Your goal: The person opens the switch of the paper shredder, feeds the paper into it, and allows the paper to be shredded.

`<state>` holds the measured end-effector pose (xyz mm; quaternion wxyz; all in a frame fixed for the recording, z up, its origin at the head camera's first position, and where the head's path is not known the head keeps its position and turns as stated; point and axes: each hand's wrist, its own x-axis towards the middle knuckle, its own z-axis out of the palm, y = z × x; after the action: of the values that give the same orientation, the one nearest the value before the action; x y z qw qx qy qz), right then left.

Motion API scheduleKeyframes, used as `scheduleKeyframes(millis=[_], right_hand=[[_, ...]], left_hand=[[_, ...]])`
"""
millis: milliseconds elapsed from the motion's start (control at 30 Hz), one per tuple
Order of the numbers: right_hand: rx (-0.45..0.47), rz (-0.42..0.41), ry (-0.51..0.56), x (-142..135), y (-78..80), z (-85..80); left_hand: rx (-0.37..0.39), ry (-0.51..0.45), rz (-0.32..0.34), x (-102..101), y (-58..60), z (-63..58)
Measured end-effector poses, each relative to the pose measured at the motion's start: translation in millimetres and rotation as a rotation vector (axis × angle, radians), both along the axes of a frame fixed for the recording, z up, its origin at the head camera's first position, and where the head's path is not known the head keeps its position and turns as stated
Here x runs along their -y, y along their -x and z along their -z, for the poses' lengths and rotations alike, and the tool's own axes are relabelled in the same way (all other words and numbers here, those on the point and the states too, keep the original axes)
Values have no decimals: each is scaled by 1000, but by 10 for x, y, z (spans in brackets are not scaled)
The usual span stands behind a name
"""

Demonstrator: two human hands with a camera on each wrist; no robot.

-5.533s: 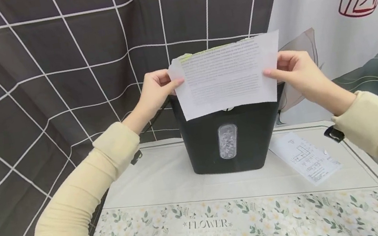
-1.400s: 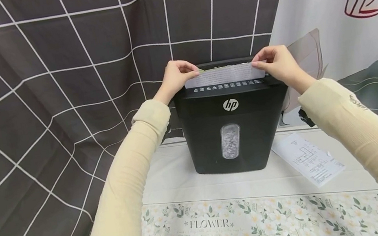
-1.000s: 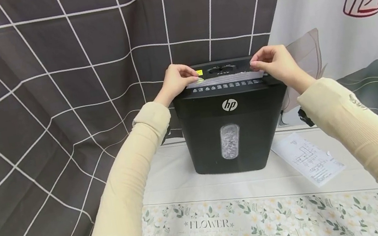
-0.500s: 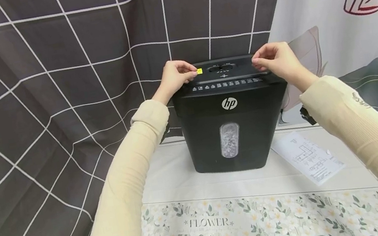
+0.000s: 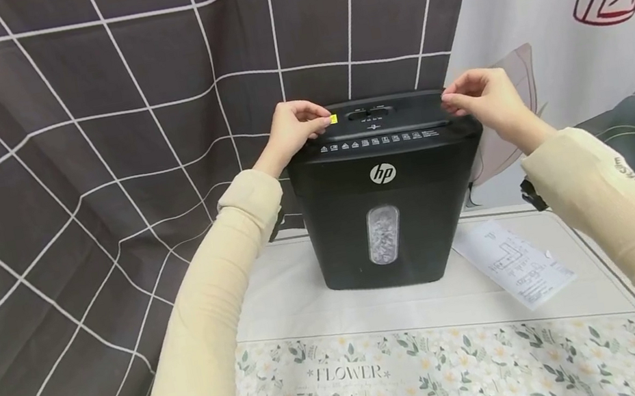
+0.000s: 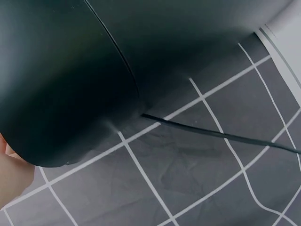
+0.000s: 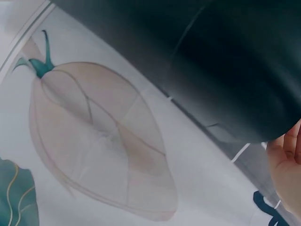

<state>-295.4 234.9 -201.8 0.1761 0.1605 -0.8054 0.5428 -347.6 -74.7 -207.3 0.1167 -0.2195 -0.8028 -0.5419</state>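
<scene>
A black paper shredder [image 5: 352, 220] with an HP logo stands upright on the table, its top slot showing no paper. White shreds fill its oval window [image 5: 384, 236]. Over the top's left end is my left hand [image 5: 295, 129], fingers bent and thumb tip close beside a yellow label [image 5: 333, 118], with nothing held. My right hand [image 5: 483, 99] is over the right end, fingers loosely bent and holding nothing. Each wrist view has the shredder's dark side, with part of the left hand [image 6: 14, 176] and part of the right hand [image 7: 285, 165] at the frame edges.
A sheet of paper [image 5: 515, 263] with a drawing lies right of the shredder. The floral tablecloth [image 5: 286, 314] is held by a black clip [image 5: 532, 195]. Behind hangs a dark grid curtain [image 5: 149, 79]. A black cord [image 6: 221, 134] leaves the shredder's left side.
The printed sheet that both hands held went down into the shredder slot and out of sight. Both hands let go of it; the right hand has since shifted slightly right.
</scene>
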Motion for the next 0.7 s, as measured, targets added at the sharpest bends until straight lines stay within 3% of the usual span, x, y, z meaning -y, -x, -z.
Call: scheduleKeyframes(millis=[467,700], right_hand=[[26,78,159,-449,-181,187],[67,141,96,-663,-237,428]], left_hand=[[-12,-154,101,-20,-169,0],[-2,-165,178,-116,-250,71]])
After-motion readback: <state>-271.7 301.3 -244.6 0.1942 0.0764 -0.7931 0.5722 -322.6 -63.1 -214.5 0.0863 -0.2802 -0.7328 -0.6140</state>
